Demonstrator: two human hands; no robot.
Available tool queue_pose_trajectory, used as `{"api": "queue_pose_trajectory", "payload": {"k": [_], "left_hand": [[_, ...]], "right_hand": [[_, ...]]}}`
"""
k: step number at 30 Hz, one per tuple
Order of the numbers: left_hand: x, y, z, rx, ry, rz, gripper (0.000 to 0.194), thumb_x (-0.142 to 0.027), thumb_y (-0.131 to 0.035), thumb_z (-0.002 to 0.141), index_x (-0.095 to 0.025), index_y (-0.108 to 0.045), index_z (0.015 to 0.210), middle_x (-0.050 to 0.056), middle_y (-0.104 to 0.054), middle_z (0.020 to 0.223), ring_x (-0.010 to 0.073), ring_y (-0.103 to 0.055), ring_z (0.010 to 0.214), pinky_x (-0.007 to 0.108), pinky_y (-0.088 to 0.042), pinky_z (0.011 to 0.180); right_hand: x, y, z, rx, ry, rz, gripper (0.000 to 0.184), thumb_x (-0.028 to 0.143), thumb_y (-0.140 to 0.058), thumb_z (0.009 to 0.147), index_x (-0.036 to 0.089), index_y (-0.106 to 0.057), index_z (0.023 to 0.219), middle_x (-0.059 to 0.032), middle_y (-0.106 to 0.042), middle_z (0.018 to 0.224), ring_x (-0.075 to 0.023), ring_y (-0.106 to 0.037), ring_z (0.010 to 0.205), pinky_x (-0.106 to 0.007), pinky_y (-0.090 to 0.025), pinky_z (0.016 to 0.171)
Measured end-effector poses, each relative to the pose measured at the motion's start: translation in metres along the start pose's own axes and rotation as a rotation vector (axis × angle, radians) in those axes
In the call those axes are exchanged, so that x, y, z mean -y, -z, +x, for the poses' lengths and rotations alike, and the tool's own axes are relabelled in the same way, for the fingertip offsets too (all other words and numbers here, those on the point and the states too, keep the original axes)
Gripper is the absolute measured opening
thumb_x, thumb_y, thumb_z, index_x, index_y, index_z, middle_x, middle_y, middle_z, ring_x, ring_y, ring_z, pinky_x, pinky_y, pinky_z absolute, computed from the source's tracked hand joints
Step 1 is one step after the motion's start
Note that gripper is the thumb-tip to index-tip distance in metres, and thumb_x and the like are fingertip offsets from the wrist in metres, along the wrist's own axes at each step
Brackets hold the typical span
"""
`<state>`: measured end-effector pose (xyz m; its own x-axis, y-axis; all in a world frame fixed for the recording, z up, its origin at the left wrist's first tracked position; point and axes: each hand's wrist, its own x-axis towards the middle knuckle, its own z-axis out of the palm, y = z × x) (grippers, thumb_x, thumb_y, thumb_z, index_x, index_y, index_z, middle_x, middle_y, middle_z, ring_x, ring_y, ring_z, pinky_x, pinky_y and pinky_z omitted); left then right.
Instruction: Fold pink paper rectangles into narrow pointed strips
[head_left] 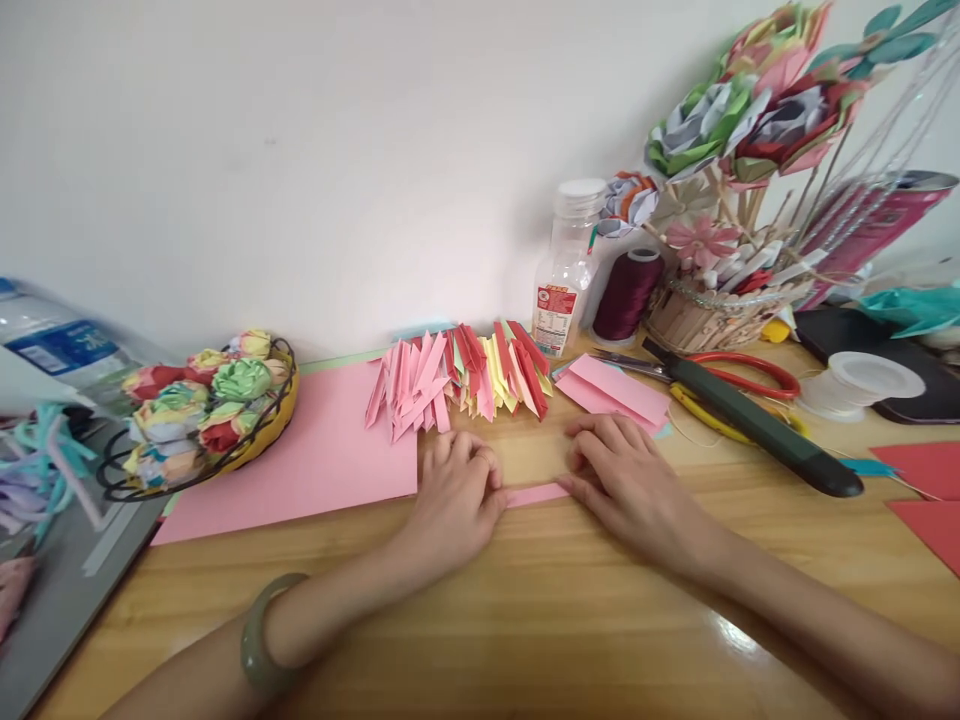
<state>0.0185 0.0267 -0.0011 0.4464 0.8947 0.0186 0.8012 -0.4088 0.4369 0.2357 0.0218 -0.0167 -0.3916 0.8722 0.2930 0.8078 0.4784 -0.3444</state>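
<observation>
A narrow pink paper strip (536, 494) lies across the wooden table between my hands. My left hand (459, 490), fingers curled, grips its left end. At the other end, the thumb and fingers of my right hand (619, 470) pinch the strip. Just beyond my hands is a heap of folded paper pieces (487, 370) in pink, red, yellow and green. Folded pink paper (615, 390) rests behind my right hand. To the left of my left hand a large pink sheet (330, 430) lies flat.
A basket of paper flowers (281, 420) stands on the left. Toward the right are a green-handled utility knife (765, 425), scissors (780, 372), a thread spool (628, 295), a clear bottle (566, 270), a white spool (874, 378) and a flower-filled stick basket (720, 318). Red paper (926, 470) lies at the right edge.
</observation>
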Motion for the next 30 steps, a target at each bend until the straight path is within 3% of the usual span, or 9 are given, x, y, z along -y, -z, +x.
{"api": "queue_pose_trajectory", "payload": {"k": [4,8,14,19,22,25,27,30], "left_hand": [[0.002,0.002,0.0,0.046,-0.003,0.0,0.004,-0.019,-0.054,0.083,-0.02,-0.051,0.085,0.003,-0.047,0.101,0.0223,-0.039,0.102,0.039,-0.033,0.088],[0.009,0.003,0.0,0.063,-0.048,0.014,0.012,-0.015,-0.052,0.082,-0.024,-0.055,0.089,0.001,-0.049,0.105,0.0201,-0.04,0.105,0.037,-0.034,0.092],[0.017,0.001,0.004,0.017,-0.113,0.099,0.02,-0.011,-0.054,0.08,-0.026,-0.059,0.093,0.0,-0.053,0.103,0.0206,-0.045,0.103,0.038,-0.039,0.088],[0.004,0.004,-0.005,-0.057,-0.249,0.238,0.035,-0.006,-0.048,0.082,-0.029,-0.059,0.106,0.001,-0.056,0.104,0.0212,-0.045,0.104,0.036,-0.04,0.085],[-0.011,0.003,-0.014,-0.112,-0.371,0.353,0.026,-0.01,-0.047,0.086,-0.024,-0.064,0.099,0.004,-0.06,0.096,0.0239,-0.044,0.105,0.04,-0.037,0.086],[-0.022,-0.003,-0.016,-0.155,-0.471,0.465,0.013,-0.017,-0.053,0.085,-0.014,-0.066,0.086,0.009,-0.061,0.087,0.0257,-0.047,0.102,0.04,-0.038,0.085],[-0.025,-0.008,-0.014,-0.187,-0.505,0.521,0.015,-0.012,-0.053,0.085,-0.013,-0.065,0.077,0.009,-0.061,0.079,0.0253,-0.049,0.098,0.039,-0.039,0.083],[-0.022,-0.015,-0.008,-0.231,-0.535,0.569,0.015,-0.008,-0.05,0.085,-0.011,-0.064,0.079,0.009,-0.062,0.082,0.0225,-0.053,0.092,0.037,-0.041,0.085]], "right_hand": [[-0.002,0.003,0.001,0.023,0.04,0.028,0.011,0.026,-0.045,0.088,0.02,-0.051,0.081,-0.0099,-0.054,0.102,-0.0245,-0.044,0.099,-0.043,-0.039,0.085],[-0.004,0.004,0.002,0.038,0.102,0.037,0.012,0.023,-0.042,0.09,0.021,-0.054,0.087,-0.0082,-0.055,0.11,-0.0226,-0.044,0.104,-0.042,-0.039,0.088],[-0.008,0.003,0.002,0.012,0.186,-0.027,0.015,0.021,-0.042,0.09,0.022,-0.057,0.095,-0.0071,-0.056,0.114,-0.0212,-0.047,0.107,-0.041,-0.041,0.088],[0.005,0.004,-0.002,-0.024,0.271,-0.189,0.016,0.018,-0.044,0.09,0.017,-0.06,0.091,-0.009,-0.06,0.104,-0.0208,-0.05,0.102,-0.042,-0.04,0.09],[0.025,0.005,-0.005,0.0,0.34,-0.326,0.012,0.017,-0.049,0.089,0.014,-0.06,0.087,-0.0041,-0.061,0.088,-0.0173,-0.056,0.089,-0.041,-0.042,0.087],[0.043,0.004,-0.006,0.02,0.371,-0.449,0.019,0.028,-0.054,0.088,0.013,-0.058,0.099,-0.0046,-0.061,0.097,-0.0161,-0.059,0.085,-0.037,-0.049,0.076],[0.049,0.001,-0.004,0.034,0.378,-0.502,0.024,0.03,-0.053,0.088,0.014,-0.057,0.105,-0.0063,-0.06,0.103,-0.0162,-0.059,0.086,-0.036,-0.05,0.074],[0.049,-0.002,-0.001,0.051,0.37,-0.521,0.026,0.031,-0.053,0.089,0.014,-0.056,0.109,-0.0069,-0.059,0.106,-0.0164,-0.059,0.087,-0.036,-0.051,0.074]]}}
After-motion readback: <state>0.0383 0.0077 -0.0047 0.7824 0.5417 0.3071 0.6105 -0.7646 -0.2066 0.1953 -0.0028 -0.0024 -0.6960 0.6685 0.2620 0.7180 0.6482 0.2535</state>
